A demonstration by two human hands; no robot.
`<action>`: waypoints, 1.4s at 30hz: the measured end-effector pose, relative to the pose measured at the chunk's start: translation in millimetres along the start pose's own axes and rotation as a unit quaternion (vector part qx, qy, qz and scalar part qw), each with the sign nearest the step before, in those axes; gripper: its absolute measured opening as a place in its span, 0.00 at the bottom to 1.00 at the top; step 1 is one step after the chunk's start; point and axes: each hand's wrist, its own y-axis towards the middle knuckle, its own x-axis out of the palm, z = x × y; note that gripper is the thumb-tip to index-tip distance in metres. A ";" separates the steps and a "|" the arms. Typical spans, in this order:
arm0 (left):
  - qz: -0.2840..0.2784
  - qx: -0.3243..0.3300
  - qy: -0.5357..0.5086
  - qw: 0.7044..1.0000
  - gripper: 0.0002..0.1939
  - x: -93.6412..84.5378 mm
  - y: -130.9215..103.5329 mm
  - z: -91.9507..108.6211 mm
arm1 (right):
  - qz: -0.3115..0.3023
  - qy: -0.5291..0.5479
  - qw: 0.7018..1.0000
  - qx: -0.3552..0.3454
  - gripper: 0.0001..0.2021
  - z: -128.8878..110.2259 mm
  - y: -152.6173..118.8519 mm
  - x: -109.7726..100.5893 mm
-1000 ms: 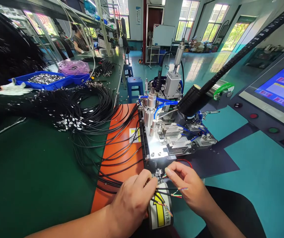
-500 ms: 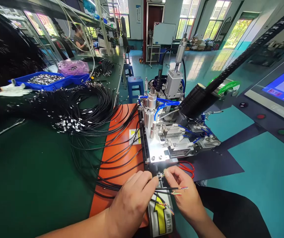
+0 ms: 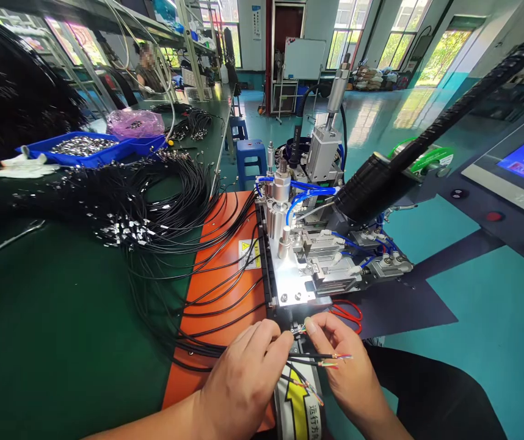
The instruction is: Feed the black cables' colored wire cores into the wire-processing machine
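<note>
Cables (image 3: 308,355), thin and black, lie at six o'clock, running in from the left across an orange plate (image 3: 225,296) at seven o'clock and ending just beyond the left hand (image 3: 251,370). That hand, at six o'clock, is closed over several of them, fingers curled down with no gap showing; the hold probably keeps the bunch together while leaving the stripped ends free. Those ends point right, fanning out coloured wires (image 3: 328,366) near the right palm, perhaps so that each can be picked out singly.

At five o'clock, the right hand (image 3: 347,363) has thumb and forefinger brought together on the fine wires of one cable, apparently a pinch; the fingertips hide exactly how many. A tip hold seems to suit such thin strands. Both hands meet at the near end of a metal machine (image 3: 289,275), which stretches from the centre towards four o'clock. Just below, a yellow arrow (image 3: 297,408) points up along the track towards the machine.

More cables trail back to a coiled heap (image 3: 174,183) between nine and ten o'clock, on a green bench (image 3: 60,324), presumably within easy reach.
</note>
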 end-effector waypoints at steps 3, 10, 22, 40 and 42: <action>-0.017 -0.007 0.007 1.000 0.12 -1.6 1.8 0.9 | 0.004 -0.008 1.000 0.008 0.19 2.5 1.8 0.3; -0.034 -0.024 0.007 0.999 0.12 -3.6 4.5 2.3 | 0.010 -0.009 1.000 0.010 0.19 8.1 5.8 0.3; -0.021 -0.010 0.015 1.000 0.12 0.8 1.6 -0.5 | 0.009 -0.030 0.999 0.017 0.20 11.1 4.9 0.4; -0.043 0.007 0.044 0.998 0.17 1.0 8.0 -4.5 | -0.027 0.020 0.999 0.014 0.19 5.0 2.8 -3.7; -0.043 0.011 0.037 0.998 0.17 0.0 9.0 -4.7 | -0.027 0.024 0.999 0.016 0.19 2.3 2.1 -4.7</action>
